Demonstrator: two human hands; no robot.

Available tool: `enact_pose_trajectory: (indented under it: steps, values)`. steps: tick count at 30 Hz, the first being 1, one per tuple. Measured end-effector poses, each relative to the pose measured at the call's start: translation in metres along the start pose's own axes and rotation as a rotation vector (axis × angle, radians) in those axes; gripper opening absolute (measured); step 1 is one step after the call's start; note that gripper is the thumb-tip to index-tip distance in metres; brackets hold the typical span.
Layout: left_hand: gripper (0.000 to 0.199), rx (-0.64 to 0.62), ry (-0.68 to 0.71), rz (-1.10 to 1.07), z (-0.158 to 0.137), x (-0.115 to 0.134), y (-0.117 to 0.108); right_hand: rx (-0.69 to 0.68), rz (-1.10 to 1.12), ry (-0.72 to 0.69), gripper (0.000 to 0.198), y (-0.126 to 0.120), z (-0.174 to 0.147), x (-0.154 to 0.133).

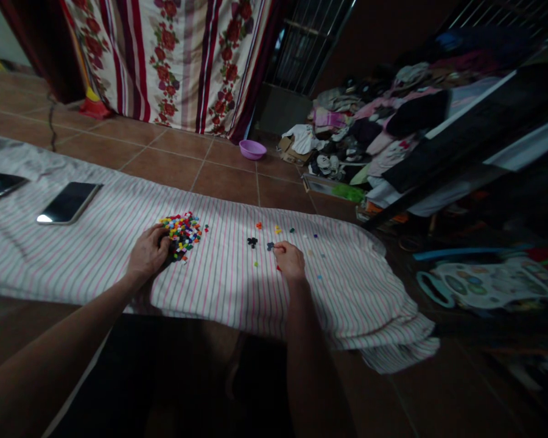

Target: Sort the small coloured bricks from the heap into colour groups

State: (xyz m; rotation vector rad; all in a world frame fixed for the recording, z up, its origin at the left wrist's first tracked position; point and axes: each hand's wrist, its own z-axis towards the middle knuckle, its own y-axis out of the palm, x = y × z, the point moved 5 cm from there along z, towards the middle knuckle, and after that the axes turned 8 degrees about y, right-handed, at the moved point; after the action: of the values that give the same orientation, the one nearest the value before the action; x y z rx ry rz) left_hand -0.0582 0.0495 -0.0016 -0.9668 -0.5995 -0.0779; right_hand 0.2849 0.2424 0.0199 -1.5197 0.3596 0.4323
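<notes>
A heap of small multicoloured plastic pieces (187, 232) lies on the striped cloth. My left hand (148, 252) rests at its left edge, fingers bent over the pieces, thumb and forefinger slightly apart. Farther right, my right hand (291, 260) is closed in a pinch at a small dark blue-grey group (270, 246); what sits between its fingertips is too small to make out. Beside that lies a black group (252, 242). Orange pieces (259, 225) and yellow pieces (277, 230) lie beyond, and a red piece (278, 267) is partly hidden by my right hand.
Single pieces, such as a green one (292, 230) and a light blue one (319, 277), lie around my right hand. A phone (68, 202) and another dark phone (0, 187) lie at left on the cloth (219, 286). A purple basin (252, 149) stands on the tiled floor.
</notes>
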Motion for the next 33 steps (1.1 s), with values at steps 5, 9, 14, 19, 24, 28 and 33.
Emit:
enact_pose_trajectory:
  steps: [5,9,14,19,24,28,33]
  values:
    - [0.038,0.013,0.009,-0.010,-0.001,0.000,0.000,-0.035,0.134,-0.001,0.030,0.004,0.005,0.008]
    - [0.038,0.012,0.011,-0.007,-0.001,0.002,-0.001,-0.015,0.157,0.000,0.030,0.003,0.007,0.013]
    - [0.038,-0.006,0.003,0.000,0.000,0.004,-0.002,0.070,0.071,-0.005,0.030,-0.003,0.008,0.014]
    - [0.040,0.004,0.016,0.003,-0.001,0.003,-0.001,0.014,0.084,-0.001,0.033,0.002,0.008,0.009]
    - [0.042,0.000,0.017,0.009,-0.001,0.001,0.001,0.008,0.107,0.005,0.033,0.001,0.006,0.009]
    - [0.041,0.002,-0.001,0.001,-0.001,0.000,0.001,0.053,0.073,-0.008,0.034,-0.006,0.004,0.005]
    - [0.038,0.021,-0.010,-0.006,0.000,0.001,0.001,0.133,0.230,-0.138,0.035,-0.006,-0.008,-0.031]
